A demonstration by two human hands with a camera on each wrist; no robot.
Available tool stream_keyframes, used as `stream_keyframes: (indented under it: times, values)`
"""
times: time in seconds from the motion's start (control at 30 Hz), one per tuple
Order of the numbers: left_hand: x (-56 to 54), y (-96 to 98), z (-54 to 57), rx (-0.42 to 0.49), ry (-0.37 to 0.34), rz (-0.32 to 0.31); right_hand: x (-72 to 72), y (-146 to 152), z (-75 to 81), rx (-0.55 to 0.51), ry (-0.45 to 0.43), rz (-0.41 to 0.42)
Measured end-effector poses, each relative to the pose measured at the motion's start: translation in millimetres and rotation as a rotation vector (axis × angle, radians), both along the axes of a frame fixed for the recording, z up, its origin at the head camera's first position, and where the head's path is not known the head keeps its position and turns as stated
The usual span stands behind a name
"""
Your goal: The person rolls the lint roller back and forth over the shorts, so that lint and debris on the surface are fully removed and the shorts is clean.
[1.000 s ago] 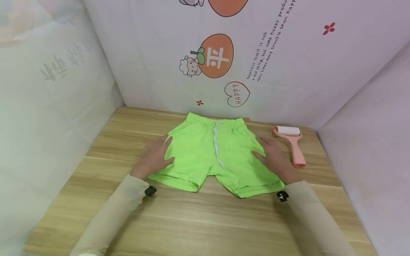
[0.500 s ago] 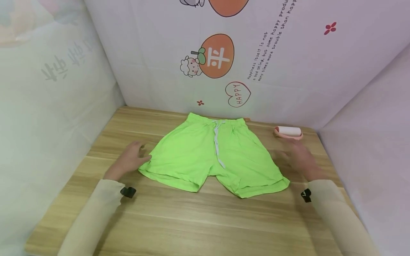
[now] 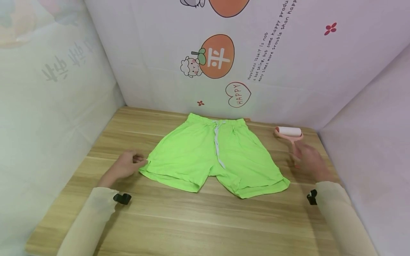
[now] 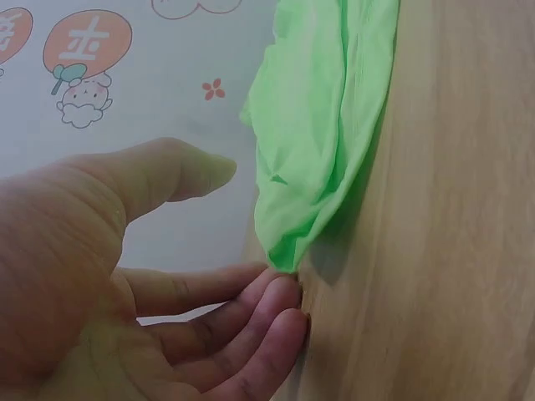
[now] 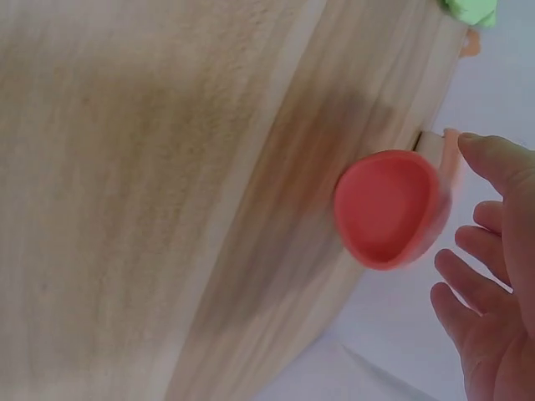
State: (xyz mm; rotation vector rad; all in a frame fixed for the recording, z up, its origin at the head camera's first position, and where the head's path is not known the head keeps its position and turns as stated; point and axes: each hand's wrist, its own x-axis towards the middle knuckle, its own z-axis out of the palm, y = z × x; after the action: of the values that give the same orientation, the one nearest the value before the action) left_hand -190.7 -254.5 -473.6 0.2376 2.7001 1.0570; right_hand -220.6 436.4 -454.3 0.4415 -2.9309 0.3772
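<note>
Neon green shorts (image 3: 185,153) with a white drawstring (image 3: 216,144) lie spread on the table, waistband toward the back wall. My left hand (image 3: 126,165) is at the left leg's hem corner. In the left wrist view its fingertips (image 4: 284,294) are at the shorts' tip, with the thumb (image 4: 205,174) held apart. On the right lies a lint roller (image 3: 289,132) with a white roll and pink handle. Blurred, my right hand (image 3: 313,161) is beside that handle. In the right wrist view the hollow handle end (image 5: 384,209) shows, the fingers spread and not wrapped round it.
The wooden table (image 3: 205,220) is bounded by a printed back wall (image 3: 153,71) and pale side walls. A small orange thing (image 3: 246,120) shows behind the waistband, mostly hidden. Dark bands (image 3: 122,198) are on both wrists.
Both hands have come off the middle of the shorts and moved outward, the left to the hem corner, the right to the lint roller. The shorts and roller look unmoved.
</note>
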Motion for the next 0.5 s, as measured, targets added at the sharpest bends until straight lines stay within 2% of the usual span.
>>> stream_keyframes:
  times: [0.07,0.3,0.5]
  values:
    - [0.2,2.5,0.8,0.001,-0.009,-0.012,-0.4,3,-1.9,-0.022,-0.017,-0.023]
    - [-2.6,13.7,1.4,0.0,-0.057,-0.033,-12.5,11,-10.6,0.013,0.015,0.011]
    - [-7.2,21.9,-0.5,-0.026,-0.095,-0.046,-18.7,14,-15.0,-0.011,-0.093,-0.038]
